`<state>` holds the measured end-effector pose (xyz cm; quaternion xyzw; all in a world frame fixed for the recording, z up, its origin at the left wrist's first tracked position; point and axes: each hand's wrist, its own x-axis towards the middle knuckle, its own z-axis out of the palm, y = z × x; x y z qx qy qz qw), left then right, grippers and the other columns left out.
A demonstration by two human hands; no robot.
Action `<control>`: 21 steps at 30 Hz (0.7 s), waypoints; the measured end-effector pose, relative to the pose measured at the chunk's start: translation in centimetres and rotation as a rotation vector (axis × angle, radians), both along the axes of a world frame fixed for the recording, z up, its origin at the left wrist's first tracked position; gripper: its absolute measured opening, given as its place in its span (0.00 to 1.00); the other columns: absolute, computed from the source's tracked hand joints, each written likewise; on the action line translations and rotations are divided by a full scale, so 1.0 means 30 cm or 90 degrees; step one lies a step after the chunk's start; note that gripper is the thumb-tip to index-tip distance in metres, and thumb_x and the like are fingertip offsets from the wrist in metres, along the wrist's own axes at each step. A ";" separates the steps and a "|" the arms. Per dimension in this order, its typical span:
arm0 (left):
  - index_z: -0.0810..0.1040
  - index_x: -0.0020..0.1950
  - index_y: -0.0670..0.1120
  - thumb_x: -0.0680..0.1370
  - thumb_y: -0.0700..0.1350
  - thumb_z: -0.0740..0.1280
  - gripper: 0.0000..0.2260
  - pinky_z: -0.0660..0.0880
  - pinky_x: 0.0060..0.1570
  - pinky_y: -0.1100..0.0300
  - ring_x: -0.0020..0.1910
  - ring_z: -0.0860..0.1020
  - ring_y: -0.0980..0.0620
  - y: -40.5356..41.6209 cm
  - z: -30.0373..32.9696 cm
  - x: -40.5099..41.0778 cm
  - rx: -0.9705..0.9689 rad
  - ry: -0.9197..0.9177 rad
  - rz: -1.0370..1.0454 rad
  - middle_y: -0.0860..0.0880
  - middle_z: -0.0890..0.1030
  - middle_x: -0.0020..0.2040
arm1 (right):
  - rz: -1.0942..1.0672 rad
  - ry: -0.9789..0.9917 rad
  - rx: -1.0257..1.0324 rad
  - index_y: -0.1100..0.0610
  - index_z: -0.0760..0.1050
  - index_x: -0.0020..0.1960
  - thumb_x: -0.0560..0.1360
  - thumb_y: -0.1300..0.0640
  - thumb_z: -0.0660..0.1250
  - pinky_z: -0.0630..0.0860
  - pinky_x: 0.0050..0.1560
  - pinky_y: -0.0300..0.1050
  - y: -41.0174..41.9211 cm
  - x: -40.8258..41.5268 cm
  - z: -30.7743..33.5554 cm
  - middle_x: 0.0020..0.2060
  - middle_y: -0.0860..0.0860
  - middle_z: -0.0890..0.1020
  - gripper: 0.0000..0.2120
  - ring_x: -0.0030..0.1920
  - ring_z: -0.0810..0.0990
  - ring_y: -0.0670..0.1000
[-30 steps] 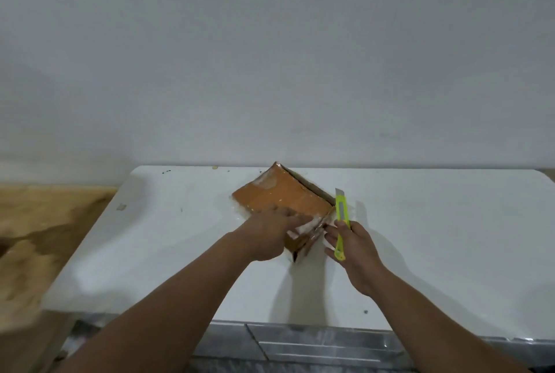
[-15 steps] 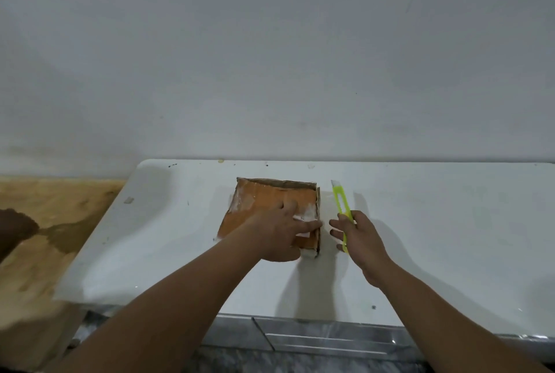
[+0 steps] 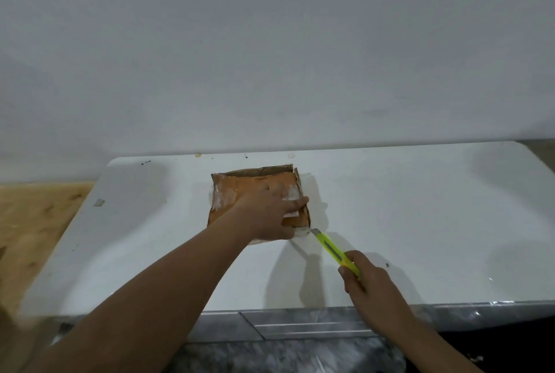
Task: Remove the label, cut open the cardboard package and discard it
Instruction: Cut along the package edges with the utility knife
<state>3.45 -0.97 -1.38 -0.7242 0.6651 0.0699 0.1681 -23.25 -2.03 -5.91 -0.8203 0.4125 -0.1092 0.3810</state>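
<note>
A flat brown cardboard package [image 3: 255,189] with white tape scraps lies on the white table [image 3: 420,207], near its middle. My left hand [image 3: 270,216] presses flat on the package's near right part, fingers spread toward its right edge. A yellow-green utility knife [image 3: 333,248] is gripped in my right hand [image 3: 369,282], which is below and right of the package. The blade tip touches the package's near right corner. No label can be made out under my left hand.
A plain white wall stands directly behind the table. Wooden floor [image 3: 33,222] shows at the left, past the table's left edge. Grey marbled drawer fronts [image 3: 300,324] run under the table's near edge. A small scrap [image 3: 99,202] lies near the table's left edge.
The package was turned from a diagonal to a square position. My right hand drew back toward me and swung the knife so its tip meets the package's near right corner.
</note>
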 end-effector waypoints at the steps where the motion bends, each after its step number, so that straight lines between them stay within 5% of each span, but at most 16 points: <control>1: 0.46 0.77 0.69 0.74 0.71 0.51 0.33 0.71 0.59 0.41 0.66 0.68 0.39 -0.004 -0.010 0.003 -0.001 0.005 0.006 0.44 0.66 0.72 | 0.003 0.006 -0.010 0.44 0.68 0.53 0.81 0.50 0.59 0.68 0.29 0.45 -0.001 0.007 -0.003 0.29 0.56 0.79 0.03 0.25 0.73 0.50; 4: 0.45 0.76 0.69 0.70 0.72 0.45 0.34 0.73 0.56 0.41 0.68 0.66 0.39 -0.003 -0.028 0.008 0.004 -0.001 0.003 0.45 0.67 0.73 | 0.002 0.027 -0.037 0.49 0.69 0.58 0.81 0.51 0.57 0.64 0.28 0.41 -0.008 0.035 -0.003 0.26 0.50 0.74 0.07 0.24 0.70 0.47; 12: 0.45 0.78 0.68 0.76 0.67 0.54 0.32 0.74 0.59 0.42 0.68 0.65 0.39 0.017 0.004 -0.002 0.015 0.017 0.023 0.43 0.62 0.74 | -0.002 0.054 -0.091 0.50 0.69 0.58 0.81 0.52 0.57 0.72 0.32 0.47 -0.009 0.023 0.019 0.24 0.47 0.72 0.07 0.25 0.71 0.47; 21: 0.45 0.78 0.68 0.72 0.71 0.49 0.34 0.74 0.60 0.41 0.67 0.66 0.40 0.014 -0.001 0.005 0.025 0.047 0.026 0.45 0.65 0.72 | 0.035 0.167 -0.113 0.53 0.68 0.60 0.82 0.50 0.53 0.69 0.34 0.46 -0.028 0.121 -0.001 0.40 0.51 0.80 0.11 0.33 0.74 0.52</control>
